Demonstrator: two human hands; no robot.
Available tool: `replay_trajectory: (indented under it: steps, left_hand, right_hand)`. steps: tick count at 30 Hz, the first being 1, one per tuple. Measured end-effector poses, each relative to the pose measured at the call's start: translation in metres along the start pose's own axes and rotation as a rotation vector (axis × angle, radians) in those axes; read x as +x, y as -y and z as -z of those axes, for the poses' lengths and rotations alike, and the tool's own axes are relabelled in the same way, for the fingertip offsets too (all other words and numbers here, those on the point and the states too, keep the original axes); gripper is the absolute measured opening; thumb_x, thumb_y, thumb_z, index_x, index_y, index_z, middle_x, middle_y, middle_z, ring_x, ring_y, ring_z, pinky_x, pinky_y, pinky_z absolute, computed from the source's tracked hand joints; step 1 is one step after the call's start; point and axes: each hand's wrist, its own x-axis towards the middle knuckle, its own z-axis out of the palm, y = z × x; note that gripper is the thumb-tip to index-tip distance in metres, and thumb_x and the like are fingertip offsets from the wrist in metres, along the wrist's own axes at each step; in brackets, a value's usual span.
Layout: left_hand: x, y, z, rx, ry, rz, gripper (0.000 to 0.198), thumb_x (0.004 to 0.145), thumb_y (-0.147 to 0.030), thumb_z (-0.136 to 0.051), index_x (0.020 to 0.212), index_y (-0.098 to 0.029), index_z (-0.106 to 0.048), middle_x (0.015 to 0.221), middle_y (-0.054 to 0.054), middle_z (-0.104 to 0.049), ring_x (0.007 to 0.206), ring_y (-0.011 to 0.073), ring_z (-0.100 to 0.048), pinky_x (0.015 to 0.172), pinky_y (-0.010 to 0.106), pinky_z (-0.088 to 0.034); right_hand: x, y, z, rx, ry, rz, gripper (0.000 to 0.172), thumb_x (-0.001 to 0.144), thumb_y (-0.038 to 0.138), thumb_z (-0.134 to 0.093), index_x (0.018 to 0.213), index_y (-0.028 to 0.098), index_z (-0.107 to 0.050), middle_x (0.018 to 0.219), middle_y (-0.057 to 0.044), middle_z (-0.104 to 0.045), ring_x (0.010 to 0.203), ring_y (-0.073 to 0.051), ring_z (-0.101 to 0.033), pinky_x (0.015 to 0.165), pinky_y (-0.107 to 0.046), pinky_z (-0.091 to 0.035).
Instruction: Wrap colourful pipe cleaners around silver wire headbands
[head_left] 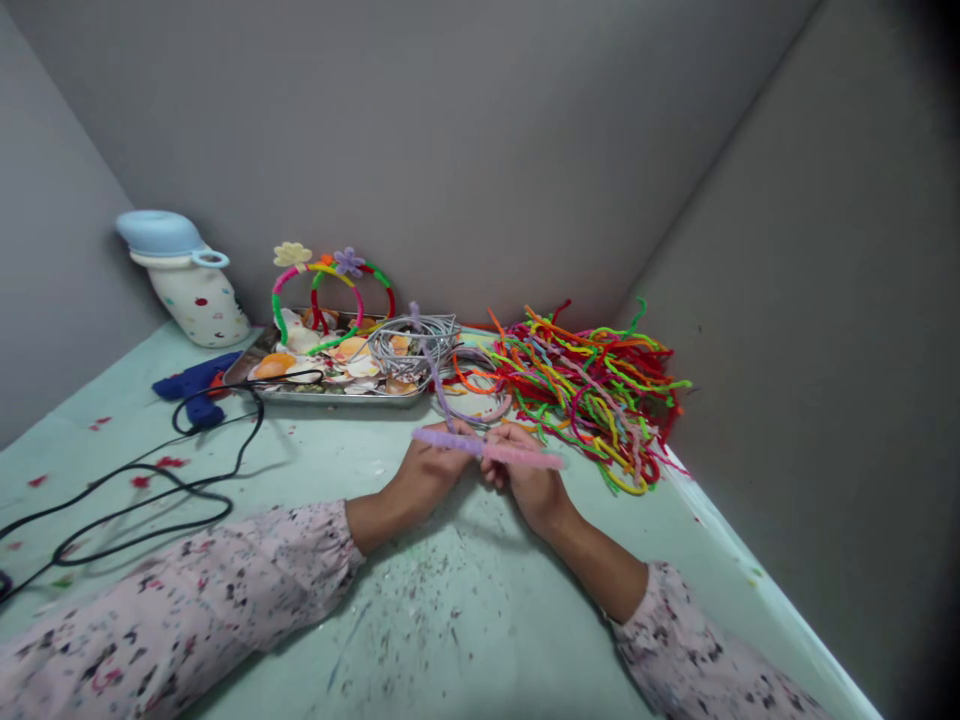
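In front of me, my left hand (429,474) and my right hand (534,488) are close together above the table. Between them is a fuzzy pipe-cleaner band (523,456), pink on the right and purple on the left. My right hand is closed around the pink part. The fingers of my left hand pinch near the purple part, where a loose purple pipe cleaner (435,375) rises up and away. My fingertips partly hide the join between the two colours. Whether the band is straight or a ring seen edge-on, I cannot tell.
Behind my hands lie a heap of pipe cleaners (585,385), several rings (487,408) and a coil of grey wire (412,345). A metal tray (337,398) holds shells and decorated hoops (360,300). Left are a blue glue gun (196,380), black cord (150,465) and a bottle (199,305).
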Motion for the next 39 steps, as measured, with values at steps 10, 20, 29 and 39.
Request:
replay_trajectory:
  steps: [10,20,29,39]
  left_hand:
    - [0.003,-0.002,-0.003,0.030,-0.044,0.013,0.025,0.075,-0.023,-0.058,0.051,-0.019,-0.055,0.048,0.001,-0.050,0.050,0.0143,-0.046,0.050,0.029,-0.034]
    - [0.004,-0.004,-0.004,-0.038,-0.007,0.057,0.027,0.074,-0.014,-0.055,0.047,-0.020,-0.054,0.044,0.000,-0.046,0.050,0.0153,-0.048,0.053,0.031,-0.036]
    - [0.005,-0.003,0.001,0.086,-0.054,-0.004,0.027,0.072,-0.022,-0.057,0.045,-0.020,-0.052,0.045,0.000,-0.045,0.047,0.0124,-0.037,0.047,0.028,-0.027]
    - [0.010,0.012,0.002,0.018,-0.035,0.054,0.027,0.073,-0.024,-0.060,0.049,-0.019,-0.048,0.050,-0.001,-0.046,0.049,0.0106,-0.034,0.044,0.026,-0.025]
  right_hand:
    - [-0.002,-0.001,0.002,-0.099,0.021,-0.057,0.026,0.080,0.035,-0.049,0.061,0.019,-0.058,0.046,0.002,-0.053,0.042,-0.010,-0.046,0.042,-0.022,-0.033]
    - [-0.004,0.001,-0.001,-0.129,0.012,-0.051,0.031,0.082,0.041,-0.050,0.061,0.019,-0.057,0.046,0.002,-0.053,0.043,-0.011,-0.046,0.044,-0.023,-0.035]
    - [-0.009,-0.004,0.003,-0.309,0.064,0.177,0.030,0.090,0.032,-0.044,0.064,0.022,-0.055,0.054,0.002,-0.055,0.052,-0.013,-0.051,0.054,-0.026,-0.039]
    - [-0.010,-0.008,0.001,-0.519,0.004,0.340,0.031,0.096,0.035,-0.041,0.069,0.023,-0.049,0.063,0.001,-0.051,0.058,-0.016,-0.045,0.055,-0.028,-0.030]
